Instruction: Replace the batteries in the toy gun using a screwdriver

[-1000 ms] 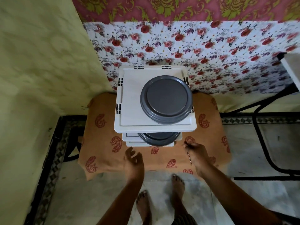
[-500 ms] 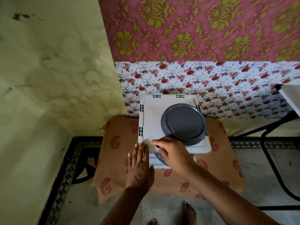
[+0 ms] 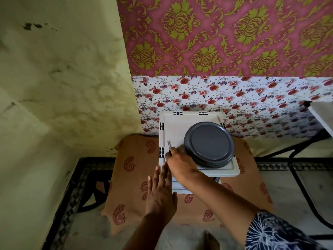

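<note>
My right hand [image 3: 181,166] lies over the front left of a white plastic shelf unit [image 3: 175,129] and pinches a thin dark screwdriver [image 3: 169,146], whose tip points away over the white top. My left hand [image 3: 160,193] is held flat with straight fingers, just below and in front of the shelf's left corner, its fingertips close to the edge. No toy gun or batteries are in view.
A grey round plate [image 3: 210,143] sits on the shelf's top right; another shows on the lower tier. The shelf stands on an orange paisley cloth [image 3: 133,179] against a floral wall. A black metal frame [image 3: 295,159] is at right, my foot [image 3: 210,240] below.
My right hand rose from the cloth to the shelf top with the screwdriver. My left hand straightened and moved toward the shelf. The view tilted upward.
</note>
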